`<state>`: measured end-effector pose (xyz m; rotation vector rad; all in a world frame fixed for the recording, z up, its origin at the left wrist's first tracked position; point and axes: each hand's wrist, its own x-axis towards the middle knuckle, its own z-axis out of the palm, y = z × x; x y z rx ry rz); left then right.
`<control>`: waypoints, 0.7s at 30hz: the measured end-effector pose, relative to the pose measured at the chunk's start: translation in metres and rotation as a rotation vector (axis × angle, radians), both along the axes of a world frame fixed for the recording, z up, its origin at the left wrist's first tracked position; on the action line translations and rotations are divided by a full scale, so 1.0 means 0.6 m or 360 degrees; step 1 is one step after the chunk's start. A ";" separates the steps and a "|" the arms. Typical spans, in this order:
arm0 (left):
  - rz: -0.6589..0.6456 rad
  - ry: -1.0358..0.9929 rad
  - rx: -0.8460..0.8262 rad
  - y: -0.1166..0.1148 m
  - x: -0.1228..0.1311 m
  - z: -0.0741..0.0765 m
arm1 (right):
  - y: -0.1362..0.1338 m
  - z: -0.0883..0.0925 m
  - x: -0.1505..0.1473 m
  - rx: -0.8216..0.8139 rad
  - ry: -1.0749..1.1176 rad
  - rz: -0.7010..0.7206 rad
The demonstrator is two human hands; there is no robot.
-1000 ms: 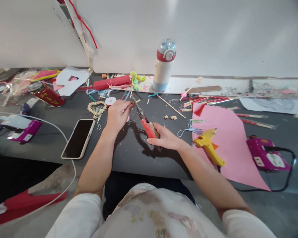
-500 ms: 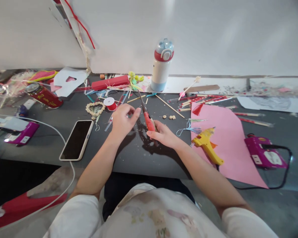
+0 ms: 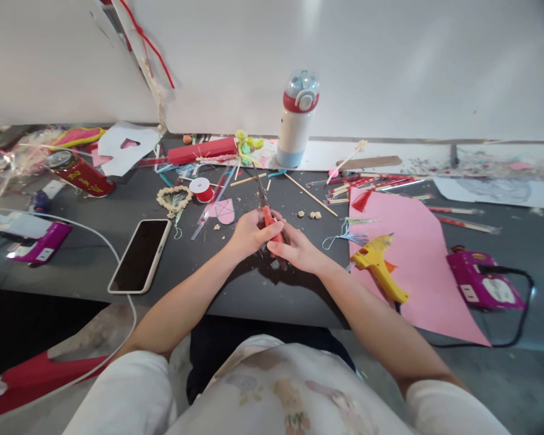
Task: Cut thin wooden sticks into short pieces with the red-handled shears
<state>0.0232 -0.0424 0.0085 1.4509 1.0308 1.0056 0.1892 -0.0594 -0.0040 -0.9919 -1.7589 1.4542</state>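
Both hands meet over the dark table (image 3: 172, 266) at its centre. My right hand (image 3: 299, 249) is closed round the red handles of a pair of pliers (image 3: 268, 216), whose metal jaws point away from me. My left hand (image 3: 250, 231) is curled against the same red handles from the left. A pink heart-shaped paper piece (image 3: 223, 211) lies on the table just left of the hands, beside a red ribbon spool (image 3: 202, 189) and a small beaded heart (image 3: 174, 199).
A phone (image 3: 140, 254) lies at the left, a yellow glue gun (image 3: 380, 266) on a pink sheet (image 3: 417, 260) at the right. Two purple devices (image 3: 483, 281) (image 3: 40, 246) with cables sit at either side. A water bottle (image 3: 296, 119), red can (image 3: 82, 173) and several sticks crowd the back.
My left hand has let go of the small piece it held, which now lies on the table, and moved right onto the pliers' handles. The right hand has shifted slightly.
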 end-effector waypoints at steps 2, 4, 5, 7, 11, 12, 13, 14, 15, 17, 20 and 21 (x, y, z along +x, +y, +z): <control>0.0000 -0.0037 0.0040 -0.001 0.000 -0.002 | 0.001 -0.005 -0.001 -0.0002 0.0046 0.0013; 0.0016 -0.0051 0.0080 -0.002 0.000 -0.002 | 0.001 -0.008 -0.001 -0.0013 0.0077 0.0030; 0.0023 -0.0048 0.0093 -0.003 0.000 -0.001 | 0.001 -0.009 -0.001 -0.0019 0.0081 0.0034; 0.0032 -0.0029 0.0108 -0.004 0.000 0.000 | 0.000 -0.008 -0.002 -0.0029 0.0071 0.0033; 0.0054 -0.0005 0.0069 -0.002 0.002 -0.003 | -0.001 -0.001 -0.002 -0.0039 0.0038 0.0000; 0.0056 0.0004 0.0052 -0.001 0.002 -0.005 | -0.001 0.001 -0.002 -0.0051 0.0025 -0.0013; 0.0054 0.0025 0.0042 0.001 0.002 -0.007 | -0.001 0.001 -0.002 -0.0069 0.0008 -0.0027; 0.0055 0.0057 0.0048 0.003 0.001 -0.009 | 0.000 0.002 -0.001 -0.0093 -0.0014 -0.0045; 0.0061 0.0101 0.0079 0.004 -0.001 -0.010 | 0.000 0.002 -0.001 -0.0123 -0.0036 -0.0064; 0.0149 0.0220 0.0239 0.006 -0.008 -0.007 | 0.002 0.001 0.002 -0.0185 -0.0079 -0.0094; 0.0556 0.0507 0.0678 0.009 -0.025 0.007 | 0.005 0.002 0.006 -0.0232 -0.0131 -0.0118; 0.0722 0.0642 0.0836 0.011 -0.032 0.012 | 0.006 0.004 0.007 -0.0230 -0.0145 -0.0116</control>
